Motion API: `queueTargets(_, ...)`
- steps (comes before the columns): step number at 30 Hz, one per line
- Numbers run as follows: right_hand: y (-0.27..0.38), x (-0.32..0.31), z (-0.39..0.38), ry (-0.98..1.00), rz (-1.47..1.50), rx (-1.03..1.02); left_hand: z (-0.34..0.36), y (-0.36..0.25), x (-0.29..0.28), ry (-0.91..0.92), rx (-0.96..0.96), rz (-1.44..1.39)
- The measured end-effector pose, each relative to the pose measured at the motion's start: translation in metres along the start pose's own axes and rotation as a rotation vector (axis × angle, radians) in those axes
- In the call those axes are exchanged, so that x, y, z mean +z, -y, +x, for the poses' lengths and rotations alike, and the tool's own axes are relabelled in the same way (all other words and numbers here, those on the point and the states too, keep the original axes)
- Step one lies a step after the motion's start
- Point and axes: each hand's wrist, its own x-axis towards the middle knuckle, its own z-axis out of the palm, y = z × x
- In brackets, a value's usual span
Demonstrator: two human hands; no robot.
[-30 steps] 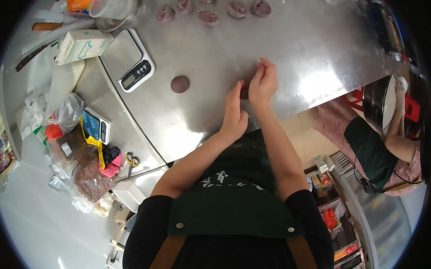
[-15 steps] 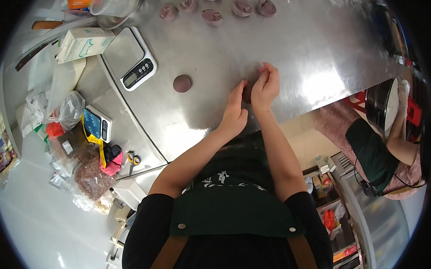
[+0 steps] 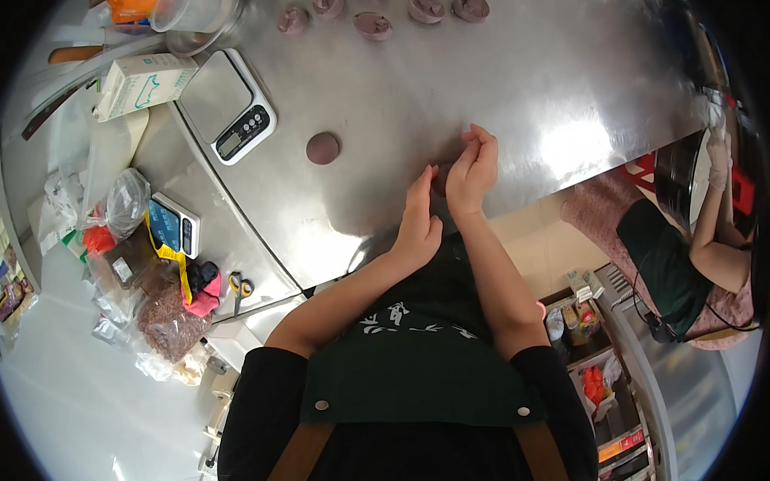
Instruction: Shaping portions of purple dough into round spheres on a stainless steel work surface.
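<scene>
A purple dough ball (image 3: 440,181) sits between my two hands at the near edge of the steel table, largely hidden by them. My left hand (image 3: 419,220) lies against its left side with the fingers straight and together. From the right, my right hand (image 3: 473,174) curves round it, palm facing inward. Together the hands hold the ball between them. To the left, a smooth round purple dough piece (image 3: 323,148) rests by itself on the table. Several rough, cracked dough pieces (image 3: 374,25) lie farther off at the top.
A white kitchen scale (image 3: 230,108) stands left on the steel table (image 3: 365,87), beside a carton (image 3: 144,85) and a clear tub (image 3: 192,5). Farther left are a second scale (image 3: 175,225), scissors (image 3: 241,291) and a bag of dark grains (image 3: 172,322). A co-worker in an apron (image 3: 664,254) works at right.
Both hands have shifted slightly toward me with the dough ball between them. The co-worker's arm at right has moved. The loose dough pieces stay put on the table.
</scene>
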Motion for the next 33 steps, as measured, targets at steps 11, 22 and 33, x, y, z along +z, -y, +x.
queueTargets(11, -0.024, -0.001, -0.005, -0.044, -0.085, -0.097, 0.022, 0.000, -0.001, 0.091, -0.125, 0.016)
queueTargets(22, 0.009, 0.020, 0.046, -0.050, -0.016, 0.011, 0.045, -0.004, -0.004, -0.101, 0.082, 0.059)
queueTargets(33, -0.012, 0.024, 0.033, -0.054, -0.272, -0.120, 0.055, 0.006, -0.008, -0.076, -0.024, 0.005)
